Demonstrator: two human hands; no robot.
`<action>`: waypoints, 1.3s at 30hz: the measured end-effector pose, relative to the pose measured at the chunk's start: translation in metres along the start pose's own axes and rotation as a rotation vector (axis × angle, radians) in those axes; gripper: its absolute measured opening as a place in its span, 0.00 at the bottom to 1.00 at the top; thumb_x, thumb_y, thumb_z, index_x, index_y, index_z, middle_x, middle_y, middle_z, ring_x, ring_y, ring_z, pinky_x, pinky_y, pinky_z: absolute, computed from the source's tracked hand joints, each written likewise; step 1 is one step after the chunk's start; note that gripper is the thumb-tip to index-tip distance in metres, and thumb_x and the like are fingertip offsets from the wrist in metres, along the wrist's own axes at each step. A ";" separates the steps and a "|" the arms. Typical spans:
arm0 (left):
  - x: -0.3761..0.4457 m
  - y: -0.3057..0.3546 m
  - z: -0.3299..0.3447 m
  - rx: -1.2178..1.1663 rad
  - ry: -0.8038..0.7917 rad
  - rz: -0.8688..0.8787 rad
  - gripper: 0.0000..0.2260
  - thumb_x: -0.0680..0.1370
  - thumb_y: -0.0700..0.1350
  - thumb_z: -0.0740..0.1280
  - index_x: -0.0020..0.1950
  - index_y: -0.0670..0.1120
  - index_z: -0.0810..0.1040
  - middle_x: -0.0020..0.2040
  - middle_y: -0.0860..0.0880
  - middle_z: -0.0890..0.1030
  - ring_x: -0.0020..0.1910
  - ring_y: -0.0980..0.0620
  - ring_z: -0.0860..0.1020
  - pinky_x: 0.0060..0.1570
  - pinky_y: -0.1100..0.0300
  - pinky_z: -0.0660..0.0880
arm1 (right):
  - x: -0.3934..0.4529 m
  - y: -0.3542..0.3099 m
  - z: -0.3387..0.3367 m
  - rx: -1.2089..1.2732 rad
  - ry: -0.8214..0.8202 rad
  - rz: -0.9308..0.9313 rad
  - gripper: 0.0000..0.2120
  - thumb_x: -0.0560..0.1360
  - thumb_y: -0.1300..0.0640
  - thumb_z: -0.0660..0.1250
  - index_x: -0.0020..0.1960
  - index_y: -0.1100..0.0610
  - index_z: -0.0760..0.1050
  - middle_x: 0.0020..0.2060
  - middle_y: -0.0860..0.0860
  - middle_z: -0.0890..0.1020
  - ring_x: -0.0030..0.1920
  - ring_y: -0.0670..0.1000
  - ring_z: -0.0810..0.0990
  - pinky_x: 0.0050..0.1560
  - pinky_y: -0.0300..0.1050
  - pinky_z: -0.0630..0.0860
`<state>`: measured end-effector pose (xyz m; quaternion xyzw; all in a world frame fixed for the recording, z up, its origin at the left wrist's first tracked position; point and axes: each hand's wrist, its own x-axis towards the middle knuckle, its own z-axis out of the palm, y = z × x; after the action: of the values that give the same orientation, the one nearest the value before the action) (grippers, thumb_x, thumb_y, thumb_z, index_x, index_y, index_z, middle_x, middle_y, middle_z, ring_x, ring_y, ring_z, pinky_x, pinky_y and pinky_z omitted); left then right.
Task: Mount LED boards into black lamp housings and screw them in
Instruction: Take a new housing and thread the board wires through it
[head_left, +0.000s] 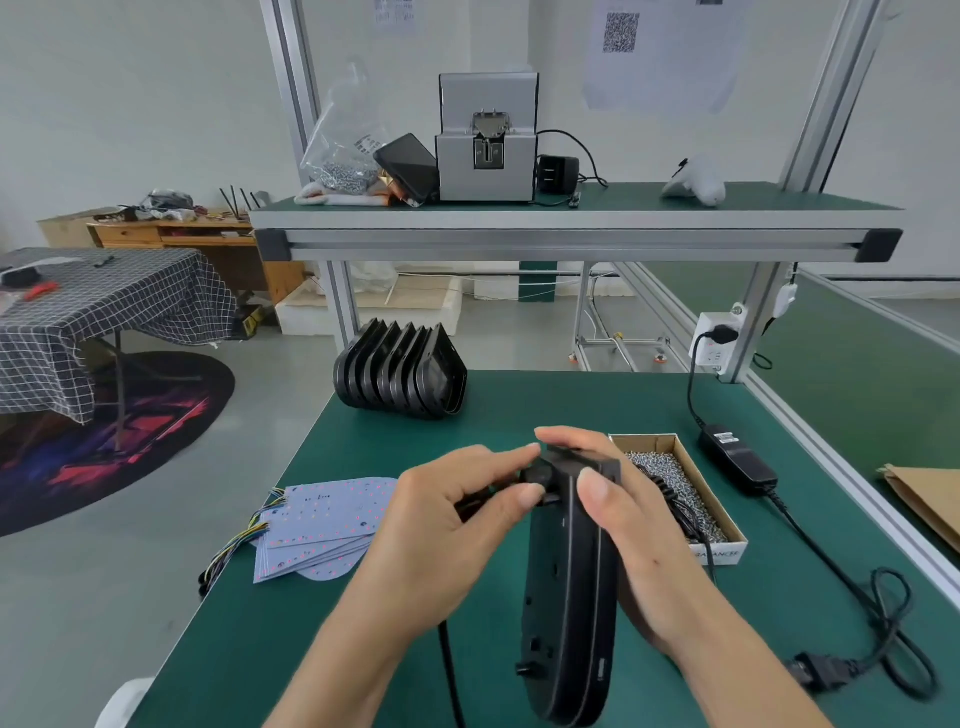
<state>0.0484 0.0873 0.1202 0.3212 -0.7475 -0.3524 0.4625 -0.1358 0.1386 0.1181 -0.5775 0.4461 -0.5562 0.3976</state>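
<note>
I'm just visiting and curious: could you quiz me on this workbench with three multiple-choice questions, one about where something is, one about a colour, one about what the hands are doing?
1. Where is the stack of LED boards?
A. On the upper shelf
B. On the table's left side, near its edge
C. Inside the cardboard box

2. What colour is the table surface?
A. Green
B. White
C. Wood brown

3. What is the state of the lamp housing?
A. Lying flat, untouched
B. Held on edge by both hands
C. Stacked with the others

Answers: 1 B, the pale boards lie left of the left hand. 2 A, the mat is dark green. 3 B, the right hand grips its top while left fingers pinch a black part on its side.
</note>
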 end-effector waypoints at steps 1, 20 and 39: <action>-0.003 -0.001 0.000 -0.084 -0.006 -0.087 0.16 0.74 0.62 0.72 0.62 0.67 0.83 0.44 0.55 0.83 0.44 0.58 0.81 0.48 0.66 0.76 | 0.001 0.000 0.000 -0.018 0.004 -0.007 0.36 0.69 0.24 0.68 0.70 0.43 0.77 0.62 0.53 0.82 0.64 0.58 0.80 0.69 0.67 0.73; -0.006 0.012 0.002 0.074 -0.283 -0.272 0.16 0.81 0.57 0.59 0.38 0.51 0.76 0.28 0.58 0.68 0.29 0.57 0.65 0.31 0.65 0.63 | -0.005 -0.010 -0.039 -0.628 -0.197 -0.223 0.27 0.77 0.46 0.71 0.76 0.36 0.71 0.80 0.35 0.62 0.82 0.41 0.53 0.77 0.55 0.58; -0.003 0.019 0.020 0.145 -0.165 -0.241 0.15 0.85 0.45 0.62 0.38 0.49 0.75 0.25 0.58 0.68 0.27 0.59 0.64 0.31 0.66 0.64 | -0.005 0.003 -0.029 -0.681 -0.102 -0.159 0.10 0.81 0.51 0.68 0.56 0.36 0.79 0.73 0.33 0.71 0.81 0.37 0.54 0.78 0.42 0.56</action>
<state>0.0286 0.1047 0.1278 0.4111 -0.7623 -0.3757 0.3298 -0.1652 0.1437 0.1159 -0.7369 0.5391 -0.3753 0.1596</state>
